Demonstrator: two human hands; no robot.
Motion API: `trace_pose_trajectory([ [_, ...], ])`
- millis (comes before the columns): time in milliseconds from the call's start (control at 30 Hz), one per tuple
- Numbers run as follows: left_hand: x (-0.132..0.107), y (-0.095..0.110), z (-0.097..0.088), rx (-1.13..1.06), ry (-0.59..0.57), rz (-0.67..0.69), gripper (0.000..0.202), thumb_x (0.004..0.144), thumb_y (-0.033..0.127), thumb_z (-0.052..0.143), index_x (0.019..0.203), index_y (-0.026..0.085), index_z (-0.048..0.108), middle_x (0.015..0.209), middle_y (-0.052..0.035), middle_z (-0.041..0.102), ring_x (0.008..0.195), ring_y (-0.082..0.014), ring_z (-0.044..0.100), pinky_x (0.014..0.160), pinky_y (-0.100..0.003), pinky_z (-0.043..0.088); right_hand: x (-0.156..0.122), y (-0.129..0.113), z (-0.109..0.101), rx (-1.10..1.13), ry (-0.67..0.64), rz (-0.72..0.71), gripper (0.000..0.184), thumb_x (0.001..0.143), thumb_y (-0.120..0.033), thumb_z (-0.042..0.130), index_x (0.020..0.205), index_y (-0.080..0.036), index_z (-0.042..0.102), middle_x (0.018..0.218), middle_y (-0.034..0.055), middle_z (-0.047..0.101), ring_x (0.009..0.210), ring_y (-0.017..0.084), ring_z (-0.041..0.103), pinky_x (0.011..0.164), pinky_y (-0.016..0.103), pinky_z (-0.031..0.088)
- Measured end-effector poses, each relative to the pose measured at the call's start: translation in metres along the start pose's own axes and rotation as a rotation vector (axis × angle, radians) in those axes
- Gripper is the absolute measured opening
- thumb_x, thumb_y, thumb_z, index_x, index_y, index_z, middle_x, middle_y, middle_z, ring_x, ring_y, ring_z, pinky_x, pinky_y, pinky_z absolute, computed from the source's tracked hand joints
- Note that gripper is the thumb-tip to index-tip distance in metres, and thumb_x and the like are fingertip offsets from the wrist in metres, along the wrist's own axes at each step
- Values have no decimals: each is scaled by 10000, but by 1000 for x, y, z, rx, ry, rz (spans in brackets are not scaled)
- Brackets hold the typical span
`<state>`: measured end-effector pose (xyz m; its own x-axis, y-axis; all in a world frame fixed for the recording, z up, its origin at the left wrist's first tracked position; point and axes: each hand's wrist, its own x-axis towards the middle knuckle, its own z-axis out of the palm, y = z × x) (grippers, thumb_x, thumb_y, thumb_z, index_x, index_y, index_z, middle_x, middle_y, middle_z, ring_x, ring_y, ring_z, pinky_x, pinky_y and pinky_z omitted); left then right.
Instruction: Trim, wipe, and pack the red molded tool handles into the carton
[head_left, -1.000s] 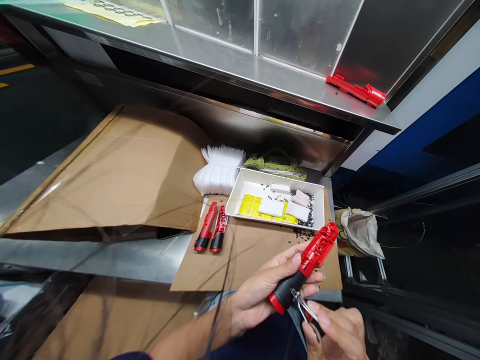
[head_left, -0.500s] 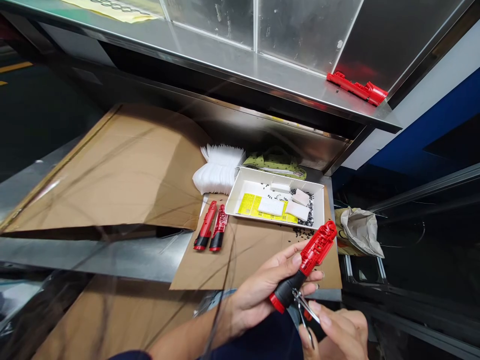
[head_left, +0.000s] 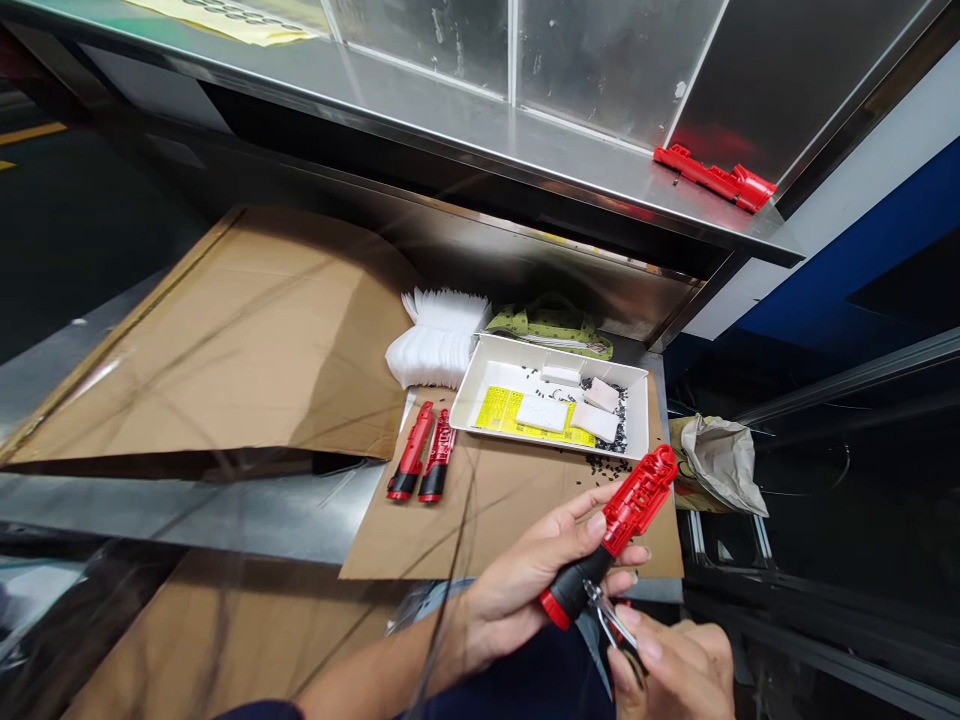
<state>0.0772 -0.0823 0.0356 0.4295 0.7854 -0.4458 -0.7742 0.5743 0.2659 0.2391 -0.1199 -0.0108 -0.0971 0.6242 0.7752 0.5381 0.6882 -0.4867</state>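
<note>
My left hand (head_left: 536, 555) is wrapped around a red and black plastic housing part (head_left: 637, 505), held tilted with its red ribbed end up and to the right. In my right hand (head_left: 675, 660) are small silver nippers (head_left: 611, 620), gripped by their handles. The nippers' tip touches the side of the black section, near the red end ring. Two similar parts, a left one (head_left: 411, 450) and a right one (head_left: 436, 455), lie side by side on a cardboard sheet (head_left: 499, 510).
Behind my hands stands a white tray (head_left: 463, 385) with white pads, a yellow printed sheet and small black bits, some spilled outside. Left are a white foam stack (head_left: 439, 335) and a large cardboard piece (head_left: 225, 350). A red part (head_left: 716, 180) lies on the metal shelf (head_left: 480, 140); a paper bag (head_left: 724, 460) stands right.
The nippers' handles are squeezed closer together, with the tip still at the black section. The held part has shifted very slightly to the right.
</note>
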Motion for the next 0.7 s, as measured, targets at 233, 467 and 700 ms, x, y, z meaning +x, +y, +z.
trace_pose_trajectory([
  [233,-2,3,4,-31,-16,37,450,758,264,829,1168,153,681,1008,-64,710,872,-169,722,746,-238,592,12,-1,-3,-60,68,-24,175,863,-298,691,1024,-254,640,679,-13,745,466,166,583,406,280,431],
  [467,-4,3,2,-44,-14,15,428,792,254,800,1187,162,667,1007,-65,716,894,-174,724,756,-240,592,25,-20,11,-40,74,35,110,871,-268,687,968,-260,635,690,-19,747,515,167,632,465,292,436],
  [700,-4,2,4,-40,2,15,418,783,241,806,1171,165,671,1009,-62,722,885,-175,728,759,-245,595,8,-8,9,20,29,10,197,824,-202,710,1003,-255,648,745,-13,770,539,168,645,454,287,448],
])
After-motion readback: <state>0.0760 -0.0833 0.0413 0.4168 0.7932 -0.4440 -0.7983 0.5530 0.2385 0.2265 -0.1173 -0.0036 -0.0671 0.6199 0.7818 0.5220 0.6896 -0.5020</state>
